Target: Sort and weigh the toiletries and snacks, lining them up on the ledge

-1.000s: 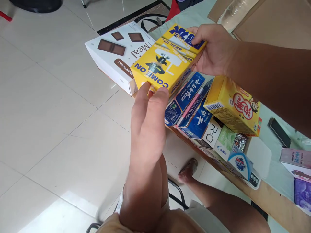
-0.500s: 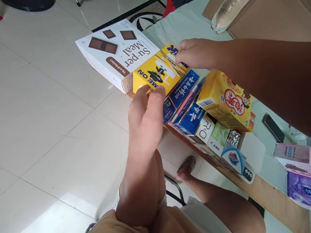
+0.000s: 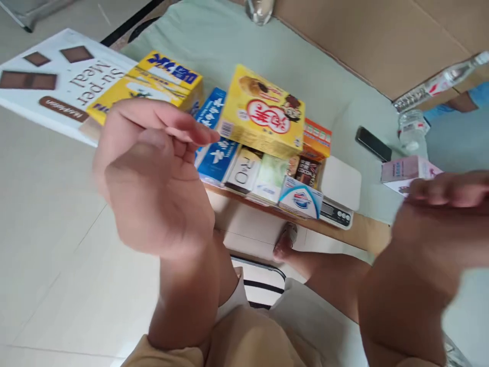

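Yellow carton with dark blue lettering [image 3: 153,84] lies in the upper left of the frame, broad face up, at the right end of the large white Su-per Meal box [image 3: 57,97]; whether it only abuts that box or slightly overlaps it, I cannot tell. The left hand [image 3: 153,178] is raised in front of its lower corner and partly hides it. That grip is empty, fingers loosely curled and thumb apart from their tips. The right hand [image 3: 446,204], blurred at the right edge of the frame, looks curled near the pink box [image 3: 407,168]; whether its fingers meet or hold anything, I cannot tell.

The carton looks like thin printed card: fairly light, stiff along its edges, a little slick, and likely to dent if squeezed mid-face. Its two long side walls, or opposite ends, should give the surest hold, with the thumb on one and the fingers on the other. The white box is broad and flat, so it may tip or bend if taken by one corner; both short ends would suit it better.

To the right, a yellow snack box with red characters [image 3: 263,109] sits tilted among smaller boxes on the cloth-covered surface [image 3: 328,97].
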Tool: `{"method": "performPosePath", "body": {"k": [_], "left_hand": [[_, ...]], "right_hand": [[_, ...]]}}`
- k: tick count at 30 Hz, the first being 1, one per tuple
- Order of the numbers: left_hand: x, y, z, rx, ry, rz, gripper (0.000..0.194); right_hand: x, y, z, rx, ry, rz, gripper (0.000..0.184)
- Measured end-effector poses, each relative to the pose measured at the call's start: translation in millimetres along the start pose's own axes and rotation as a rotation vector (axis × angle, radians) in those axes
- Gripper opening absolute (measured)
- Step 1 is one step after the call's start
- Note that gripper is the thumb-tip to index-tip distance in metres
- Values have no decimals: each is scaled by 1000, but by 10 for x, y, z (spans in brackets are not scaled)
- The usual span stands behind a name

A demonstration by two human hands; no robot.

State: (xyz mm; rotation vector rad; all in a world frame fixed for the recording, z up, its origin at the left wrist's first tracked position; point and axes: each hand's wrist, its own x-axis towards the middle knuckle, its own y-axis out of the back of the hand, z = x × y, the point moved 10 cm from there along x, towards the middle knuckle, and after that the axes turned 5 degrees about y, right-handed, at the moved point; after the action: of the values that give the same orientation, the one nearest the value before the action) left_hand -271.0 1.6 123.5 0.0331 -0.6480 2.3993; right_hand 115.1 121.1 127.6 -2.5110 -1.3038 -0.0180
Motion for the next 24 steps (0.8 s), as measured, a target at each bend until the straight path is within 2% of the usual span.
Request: {"method": "performPosePath", "body": {"k": [2,4,8,11,13,16,19,22,24], "left_hand": [[-225,-429,-21,-17,50,-118,32],[-490,-890,-90,-4,89,-294,33],[-1151,-1723,-308,83,23,-750,28],[-1671,-2239,-504,141,-41,-1019,16],[-2019,-2616,-721,295,-36,-1171,6],[-2419,-3215,-1160,594,-17,-1285,9],[-2591,-3859,-1670,785,-51,-1264,15],[-2693,-4544,-2191,864,-201,-1294,31],[-2768,-4980,-2510,892,-321,-1378,45]], "right_hand": [[214,276,107,31,98,-18,44],[459,501,330,25,93,-61,33],[885,1008,719,62,-57,-35,30],[1088,1321,906,135,-231,13,30],[1165,1490,1013,207,-354,61,27],[1238,1681,1116,330,-475,134,20],[1280,1804,1182,448,-565,199,13],[1341,1911,1187,537,-603,271,11],[1385,1978,1172,578,-614,318,12]]}}
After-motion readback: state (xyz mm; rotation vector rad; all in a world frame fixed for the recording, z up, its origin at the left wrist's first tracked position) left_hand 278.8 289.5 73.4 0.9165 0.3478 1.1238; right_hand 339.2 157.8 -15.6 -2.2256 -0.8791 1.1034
